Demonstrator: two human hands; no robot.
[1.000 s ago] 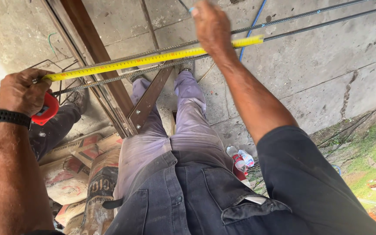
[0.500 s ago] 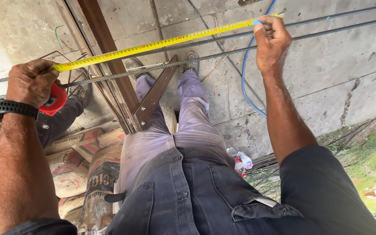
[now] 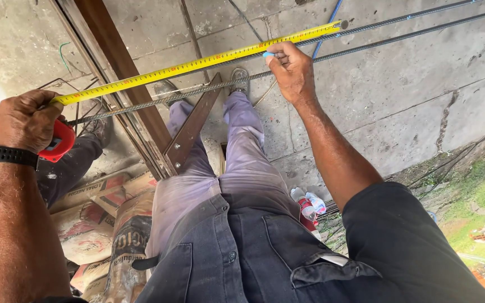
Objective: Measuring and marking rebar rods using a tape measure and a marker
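1. Since half a second ago, our right hand (image 3: pixel 290 70) has slid leftward along the yellow tape blade (image 3: pixel 197 63), so it now sits short of the blade's far tip instead of at it; the left hand has barely shifted.
2. We judge this means the measured point is being picked out along the bar rather than at the blade's end.
3. On the left, our left hand (image 3: pixel 26 120), with a black wristwatch (image 3: pixel 1 157), is closed around the red tape measure case (image 3: pixel 57 143), fingers curled tight over its top.
4. From there the blade runs rightward and away, lying just beside a ribbed steel bar (image 3: pixel 158 101) that crosses the scene.
5. At the right, our right-hand fingers (image 3: pixel 279 59) are pressed together, pinching a small blue marker (image 3: pixel 267 55) against the blade's edge, near the bar.
6. Below lie a brown wooden frame (image 3: pixel 136 101), cement sacks (image 3: pixel 102 224) at near left, and the concrete floor (image 3: pixel 394 84).
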